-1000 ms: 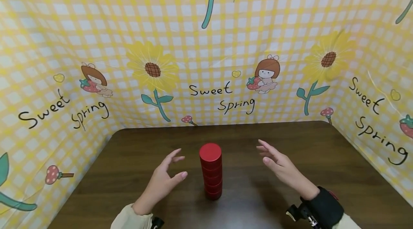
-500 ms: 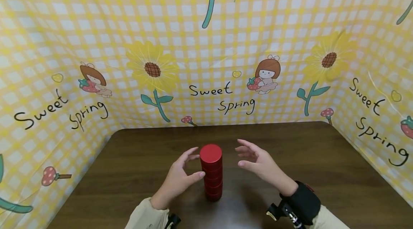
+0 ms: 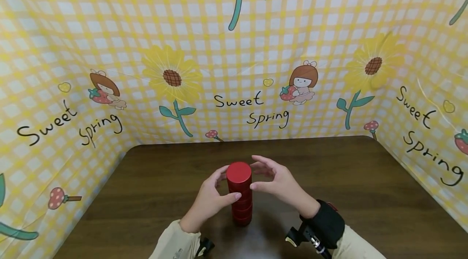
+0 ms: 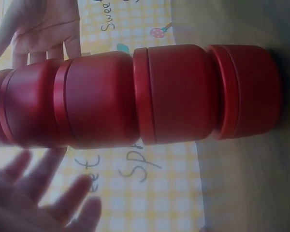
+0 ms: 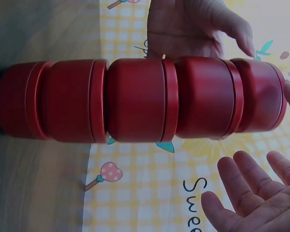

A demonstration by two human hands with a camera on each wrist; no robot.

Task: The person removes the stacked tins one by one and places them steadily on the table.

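A tall upright stack of several red lidded cylindrical tins (image 3: 242, 207) stands on the table in the head view. On its left, my left hand (image 3: 207, 203) curves about the upper part, its thumb overlapping the stack's front. My right hand (image 3: 283, 184) reaches in from the other side, thumb tip and fingertips right at the top tin's edge. The left wrist view shows the spread fingers (image 4: 53, 203) of my left hand below the red tins (image 4: 104, 99), with a gap. Likewise, the right wrist view has my right hand's fingers (image 5: 241, 186) spread beside the tins (image 5: 140, 100).
The dark wooden table (image 3: 164, 178) carries the stack near its middle. A yellow checked cloth (image 3: 234, 64) printed with flowers and "Sweet Spring" hangs behind and along both sides. Black camera straps (image 3: 323, 224) sit on the wrists.
Both hands have moved inward to the stack, the left one rightward and the right one leftward. The stack has stayed in place.
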